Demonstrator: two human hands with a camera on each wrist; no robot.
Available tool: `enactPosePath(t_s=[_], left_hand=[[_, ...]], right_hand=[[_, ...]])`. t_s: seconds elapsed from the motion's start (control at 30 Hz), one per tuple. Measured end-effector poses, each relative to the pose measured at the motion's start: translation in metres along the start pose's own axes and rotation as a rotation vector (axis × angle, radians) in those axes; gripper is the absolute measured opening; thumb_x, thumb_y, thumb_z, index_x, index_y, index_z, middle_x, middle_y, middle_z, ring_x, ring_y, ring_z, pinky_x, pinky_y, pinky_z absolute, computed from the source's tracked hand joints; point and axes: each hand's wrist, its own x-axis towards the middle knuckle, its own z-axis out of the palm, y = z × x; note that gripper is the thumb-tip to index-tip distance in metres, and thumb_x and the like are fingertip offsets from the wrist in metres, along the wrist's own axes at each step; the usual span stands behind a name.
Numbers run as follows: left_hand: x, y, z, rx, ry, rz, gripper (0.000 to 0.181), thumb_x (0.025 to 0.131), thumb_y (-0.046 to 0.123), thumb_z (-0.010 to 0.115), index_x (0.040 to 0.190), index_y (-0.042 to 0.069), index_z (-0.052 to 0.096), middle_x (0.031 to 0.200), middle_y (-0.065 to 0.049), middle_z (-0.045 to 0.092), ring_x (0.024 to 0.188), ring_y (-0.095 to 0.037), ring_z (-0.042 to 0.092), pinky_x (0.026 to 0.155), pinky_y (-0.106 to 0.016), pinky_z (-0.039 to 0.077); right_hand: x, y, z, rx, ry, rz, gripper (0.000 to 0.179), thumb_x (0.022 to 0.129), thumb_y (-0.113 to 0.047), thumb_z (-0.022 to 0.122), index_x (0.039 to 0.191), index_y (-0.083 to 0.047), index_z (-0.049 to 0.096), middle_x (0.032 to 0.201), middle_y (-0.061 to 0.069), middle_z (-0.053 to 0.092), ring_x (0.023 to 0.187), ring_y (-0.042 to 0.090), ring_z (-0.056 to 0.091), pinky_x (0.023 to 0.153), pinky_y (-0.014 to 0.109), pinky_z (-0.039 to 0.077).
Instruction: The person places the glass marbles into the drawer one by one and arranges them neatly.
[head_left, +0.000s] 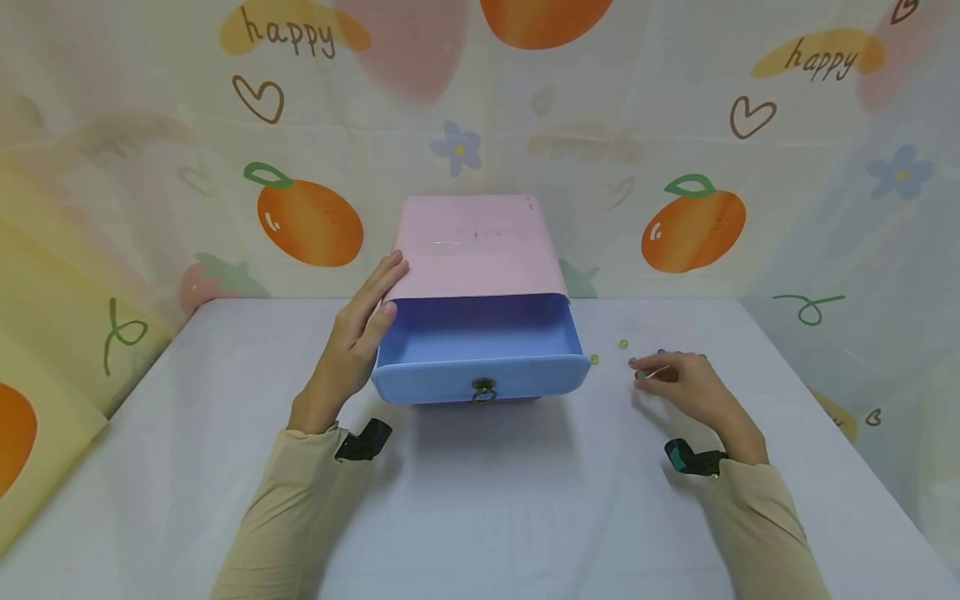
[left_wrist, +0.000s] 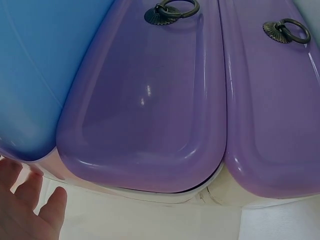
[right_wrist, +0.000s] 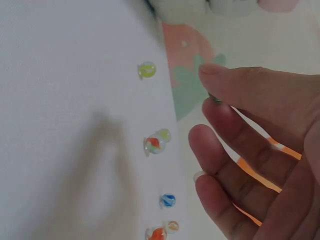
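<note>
A small pink cabinet (head_left: 476,250) has its blue top drawer (head_left: 480,379) pulled out, and nothing shows in the visible part of the drawer. My left hand (head_left: 351,343) rests against the cabinet's left side with its fingers stretched out. To the right of the drawer, above the table, my right hand (head_left: 686,385) pinches a small greenish marble (right_wrist: 215,99) between thumb and forefinger; the fingers hide most of it. Near that hand lie a yellow-green marble (right_wrist: 147,70), a red-and-white marble (right_wrist: 153,145), a blue marble (right_wrist: 168,200) and an orange marble (right_wrist: 157,234).
Below the blue drawer, the left wrist view shows a purple drawer (left_wrist: 145,100) and another purple drawer (left_wrist: 275,110), both pushed in, with ring pulls. The cabinet stands on a white-covered table (head_left: 480,517). A printed curtain (head_left: 495,117) hangs behind.
</note>
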Motion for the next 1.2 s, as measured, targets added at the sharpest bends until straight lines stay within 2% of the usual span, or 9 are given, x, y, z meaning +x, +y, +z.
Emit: enactPosePath(t_s=[0.1,0.2,0.33,0.57,0.73,0.97,1.2], left_hand=[[0.0,-0.001,0.0,0.0,0.001,0.012,0.05,0.101,0.008,0.039,0.151,0.013,0.043,0.162,0.0,0.034,0.153,-0.011,0.023,0.127,-0.033,0.016],[0.0,-0.002,0.001,-0.004,-0.002,0.018,0.05,0.101,0.008,0.039,0.151,0.012,0.043,0.162,-0.001,0.034,0.153,-0.012,0.022,0.127,-0.033,0.016],[0.001,-0.002,0.001,-0.007,-0.005,0.01,0.05,0.101,0.009,0.039,0.151,0.013,0.043,0.162,0.0,0.034,0.153,-0.013,0.022,0.127,-0.034,0.016],[0.0,-0.001,0.001,0.001,-0.002,0.007,0.049,0.102,0.009,0.039,0.151,0.014,0.044,0.161,0.001,0.034,0.153,-0.014,0.023,0.127,-0.034,0.016],[0.0,0.0,0.0,0.006,-0.004,0.002,0.05,0.102,0.01,0.039,0.151,0.014,0.043,0.162,0.001,0.034,0.153,-0.012,0.022,0.127,-0.036,0.016],[-0.001,0.0,0.0,0.009,-0.002,0.005,0.05,0.102,0.011,0.039,0.151,0.014,0.043,0.162,0.001,0.034,0.154,-0.018,0.022,0.128,-0.038,0.016],[0.0,0.0,0.0,0.015,0.0,0.008,0.05,0.102,0.011,0.039,0.151,0.014,0.043,0.162,0.001,0.034,0.153,-0.013,0.022,0.127,-0.037,0.016]], right_hand=[[-0.001,-0.004,-0.002,0.002,0.027,0.014,0.029,0.091,-0.014,0.07,0.117,-0.001,0.07,0.113,0.017,0.073,0.096,0.03,0.07,0.085,0.041,0.059],[-0.002,-0.007,-0.003,-0.005,0.053,0.025,0.028,0.092,-0.015,0.07,0.116,-0.003,0.071,0.11,0.016,0.074,0.095,0.028,0.069,0.082,0.032,0.057],[-0.004,-0.01,-0.005,-0.004,0.082,0.008,0.028,0.092,-0.017,0.07,0.115,-0.002,0.071,0.108,0.015,0.074,0.094,0.028,0.069,0.077,0.022,0.053],[-0.005,-0.019,-0.006,-0.017,0.14,-0.03,0.031,0.093,-0.02,0.069,0.117,-0.001,0.07,0.108,0.016,0.074,0.096,0.031,0.069,0.078,0.015,0.051],[-0.006,-0.026,-0.007,-0.027,0.209,-0.067,0.029,0.092,-0.019,0.071,0.115,-0.002,0.071,0.103,0.015,0.076,0.093,0.032,0.07,0.076,0.016,0.051],[-0.008,-0.037,-0.007,-0.009,0.265,-0.093,0.028,0.091,-0.02,0.073,0.114,-0.004,0.072,0.097,0.012,0.077,0.091,0.031,0.071,0.072,0.02,0.051],[-0.01,-0.047,-0.007,-0.009,0.323,-0.131,0.025,0.089,-0.017,0.074,0.112,-0.007,0.073,0.092,0.008,0.077,0.088,0.027,0.07,0.071,0.018,0.049]])
